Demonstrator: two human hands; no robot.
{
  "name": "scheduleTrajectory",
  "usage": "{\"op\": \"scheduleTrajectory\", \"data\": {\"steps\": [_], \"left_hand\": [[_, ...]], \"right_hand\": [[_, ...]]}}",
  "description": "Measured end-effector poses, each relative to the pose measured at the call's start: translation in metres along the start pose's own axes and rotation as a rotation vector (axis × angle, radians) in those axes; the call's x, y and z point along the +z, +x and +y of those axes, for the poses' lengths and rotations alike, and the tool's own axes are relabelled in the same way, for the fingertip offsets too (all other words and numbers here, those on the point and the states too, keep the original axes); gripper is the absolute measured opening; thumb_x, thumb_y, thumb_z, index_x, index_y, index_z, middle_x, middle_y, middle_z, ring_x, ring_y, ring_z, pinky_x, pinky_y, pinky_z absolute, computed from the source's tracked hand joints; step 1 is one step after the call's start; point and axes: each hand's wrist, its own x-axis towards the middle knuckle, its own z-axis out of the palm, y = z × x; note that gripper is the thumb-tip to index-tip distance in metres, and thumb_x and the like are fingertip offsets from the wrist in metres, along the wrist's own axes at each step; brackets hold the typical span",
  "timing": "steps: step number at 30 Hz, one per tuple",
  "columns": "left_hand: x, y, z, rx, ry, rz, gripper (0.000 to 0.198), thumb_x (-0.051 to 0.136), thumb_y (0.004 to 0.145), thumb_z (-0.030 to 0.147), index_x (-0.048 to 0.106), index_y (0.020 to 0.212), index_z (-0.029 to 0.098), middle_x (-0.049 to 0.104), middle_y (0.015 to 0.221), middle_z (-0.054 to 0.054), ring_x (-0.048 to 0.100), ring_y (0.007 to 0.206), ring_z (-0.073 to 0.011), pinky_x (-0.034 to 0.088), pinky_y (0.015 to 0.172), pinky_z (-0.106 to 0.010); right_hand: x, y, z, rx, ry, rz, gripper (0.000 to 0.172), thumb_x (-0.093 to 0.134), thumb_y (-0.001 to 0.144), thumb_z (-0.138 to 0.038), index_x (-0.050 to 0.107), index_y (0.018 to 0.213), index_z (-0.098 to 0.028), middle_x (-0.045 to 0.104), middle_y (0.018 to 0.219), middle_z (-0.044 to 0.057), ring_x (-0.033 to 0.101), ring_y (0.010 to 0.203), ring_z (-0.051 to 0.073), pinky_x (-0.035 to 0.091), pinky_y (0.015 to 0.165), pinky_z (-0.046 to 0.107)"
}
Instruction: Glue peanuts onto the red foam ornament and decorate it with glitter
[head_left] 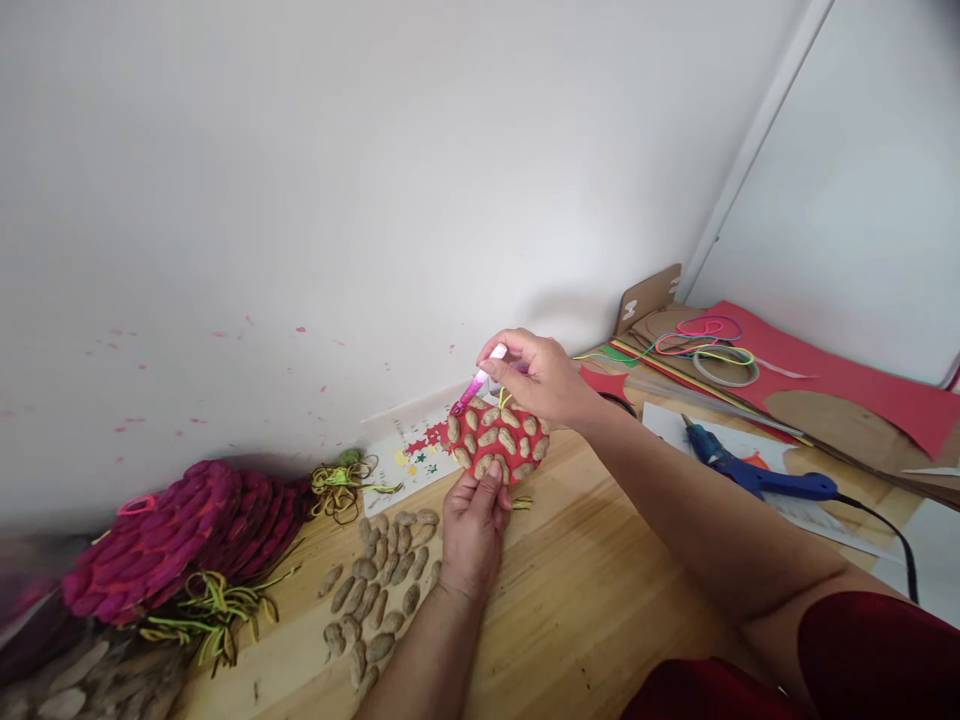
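My left hand [474,525] pinches the lower edge of a red disc [517,462] between thumb and fingers and holds it up above the table. Several unshelled peanuts [488,437] are set over the disc's face. Above it, my right hand [538,372] grips a short white paintbrush [480,380], its lower part coated in magenta. The brush tip is at the disc's upper left, touching or very near a peanut there. A yellow-green cord [504,398] shows at the disc's top edge. Loose peanuts [390,560] lie on the table left of my left wrist.
Magenta peanut-covered discs [202,530] are stacked at left beside yellow-green yarn [217,610]. A paper with star cutouts [397,470] lies against the paint-flecked wall. At right are a blue glue gun [757,475] with its cord, red sheets [840,370], cardboard and coloured cords [712,345].
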Motion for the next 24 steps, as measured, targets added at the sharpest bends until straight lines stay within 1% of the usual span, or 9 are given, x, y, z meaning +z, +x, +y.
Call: {"op": "scheduleTrajectory", "data": {"steps": [3, 5, 8, 11, 14, 19, 24], "left_hand": [[-0.0009, 0.0011, -0.0012, 0.003, 0.009, 0.003, 0.044, 0.096, 0.054, 0.044, 0.066, 0.068, 0.015, 0.055, 0.057, 0.004, 0.043, 0.053, -0.0054, 0.035, 0.051, -0.016], [-0.0017, 0.0017, -0.0024, 0.009, 0.022, -0.002, 0.044, 0.095, 0.056, 0.045, 0.065, 0.067, 0.015, 0.054, 0.056, 0.004, 0.043, 0.053, -0.0057, 0.035, 0.051, -0.017], [-0.0027, 0.0024, -0.0039, 0.025, 0.040, -0.006, 0.043, 0.093, 0.059, 0.047, 0.065, 0.067, 0.015, 0.053, 0.055, 0.004, 0.041, 0.054, -0.0061, 0.033, 0.051, -0.018], [-0.0032, 0.0032, -0.0050, 0.039, 0.039, 0.004, 0.045, 0.094, 0.057, 0.048, 0.065, 0.066, 0.015, 0.054, 0.056, 0.004, 0.041, 0.055, -0.0063, 0.034, 0.053, -0.018], [-0.0038, 0.0035, -0.0058, 0.045, 0.049, 0.001, 0.045, 0.094, 0.056, 0.048, 0.063, 0.064, 0.015, 0.054, 0.056, 0.004, 0.041, 0.055, -0.0063, 0.034, 0.053, -0.018], [-0.0050, 0.0029, -0.0065, 0.071, 0.102, -0.022, 0.048, 0.090, 0.063, 0.050, 0.057, 0.059, 0.016, 0.051, 0.055, 0.004, 0.040, 0.055, -0.0067, 0.032, 0.053, -0.019], [-0.0055, 0.0033, -0.0070, 0.097, 0.130, -0.025, 0.047, 0.088, 0.066, 0.051, 0.057, 0.060, 0.016, 0.051, 0.056, 0.004, 0.040, 0.055, -0.0072, 0.032, 0.054, -0.020]], "right_hand": [[-0.0002, 0.0002, -0.0010, 0.032, 0.016, 0.037, 0.016, 0.061, 0.093, -0.033, 0.068, 0.091, -0.019, 0.067, 0.086, 0.003, 0.061, 0.081, 0.017, 0.045, 0.070, 0.028], [-0.0004, 0.0002, -0.0020, 0.042, 0.055, 0.018, 0.016, 0.061, 0.094, -0.033, 0.067, 0.091, -0.019, 0.067, 0.084, 0.002, 0.061, 0.079, 0.016, 0.045, 0.067, 0.027], [-0.0005, -0.0002, -0.0029, 0.010, 0.036, -0.021, 0.015, 0.062, 0.093, -0.032, 0.068, 0.090, -0.019, 0.067, 0.084, 0.002, 0.062, 0.080, 0.016, 0.045, 0.071, 0.028], [-0.0012, -0.0006, -0.0024, -0.019, -0.017, 0.006, 0.014, 0.063, 0.093, -0.031, 0.069, 0.090, -0.019, 0.067, 0.087, 0.003, 0.063, 0.083, 0.017, 0.046, 0.076, 0.029], [-0.0017, -0.0009, -0.0032, -0.033, -0.010, 0.024, 0.013, 0.062, 0.094, -0.031, 0.069, 0.090, -0.019, 0.067, 0.087, 0.003, 0.063, 0.083, 0.017, 0.046, 0.078, 0.030], [-0.0013, -0.0017, -0.0082, -0.085, -0.050, -0.004, 0.009, 0.065, 0.092, -0.026, 0.070, 0.090, -0.019, 0.069, 0.088, 0.002, 0.063, 0.082, 0.016, 0.045, 0.079, 0.029], [-0.0030, -0.0021, -0.0102, -0.112, -0.059, 0.003, 0.008, 0.064, 0.092, -0.026, 0.068, 0.089, -0.021, 0.069, 0.087, 0.002, 0.062, 0.080, 0.017, 0.045, 0.077, 0.030]]}}
